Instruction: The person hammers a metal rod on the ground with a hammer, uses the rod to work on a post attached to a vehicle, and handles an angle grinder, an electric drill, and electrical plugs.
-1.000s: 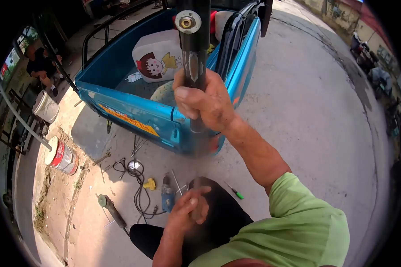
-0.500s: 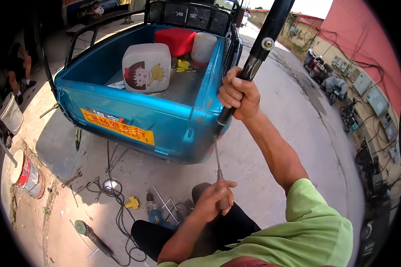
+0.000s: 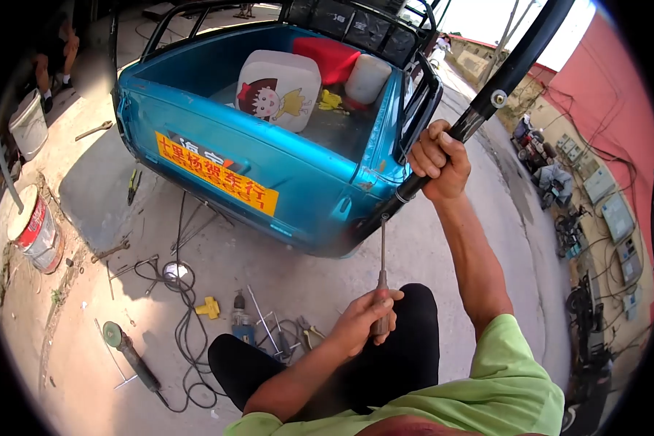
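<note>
My right hand is wrapped round a long black tube, which slants from the upper right down to the rear corner of a blue truck bed. A round metal fitting sits on the tube above that hand. Lower down, my left hand grips the handle of a screwdriver. Its shaft points up, and the tip is at or very near the tube's lower end; whether they touch I cannot tell.
On the ground at the left lie an angle grinder, black cable, a yellow piece, a blue drill and pliers. A red-and-white bucket stands farther left. Someone's legs show at the upper left.
The tube has gone from upright to slanting, its top leaning right, and my right hand has moved right. My left hand has shifted slightly up and right with the screwdriver. The view has also moved.
</note>
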The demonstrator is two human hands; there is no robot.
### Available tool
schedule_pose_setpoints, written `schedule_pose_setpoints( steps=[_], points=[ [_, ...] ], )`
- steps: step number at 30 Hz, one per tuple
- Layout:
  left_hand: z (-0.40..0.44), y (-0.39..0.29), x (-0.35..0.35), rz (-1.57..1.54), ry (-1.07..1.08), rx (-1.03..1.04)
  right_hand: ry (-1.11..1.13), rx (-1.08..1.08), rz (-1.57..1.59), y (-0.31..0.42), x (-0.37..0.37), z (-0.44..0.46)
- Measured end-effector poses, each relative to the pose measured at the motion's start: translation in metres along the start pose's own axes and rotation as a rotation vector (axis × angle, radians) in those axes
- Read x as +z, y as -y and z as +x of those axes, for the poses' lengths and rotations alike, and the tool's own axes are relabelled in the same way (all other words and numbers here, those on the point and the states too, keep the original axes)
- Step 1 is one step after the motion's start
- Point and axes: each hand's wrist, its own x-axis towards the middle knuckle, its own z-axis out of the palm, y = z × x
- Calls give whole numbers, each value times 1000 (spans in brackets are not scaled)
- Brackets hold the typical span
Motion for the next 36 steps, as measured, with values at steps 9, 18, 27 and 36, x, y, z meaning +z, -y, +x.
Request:
schedule_pose_setpoints(
  steps=[9, 18, 27, 36],
  points=[
    [11, 9, -4, 176, -96, 32, 516, 115, 231, -4, -22, 20],
    [30, 38, 57, 363, -831, 209, 761, 137, 589, -30, -36, 31],
    [70, 43, 100, 311, -1230, 522, 717, 252, 447, -14, -39, 29],
    [54, 20, 126, 368, -1364, 418, 696, 161, 436, -22, -35, 25]
  ],
)
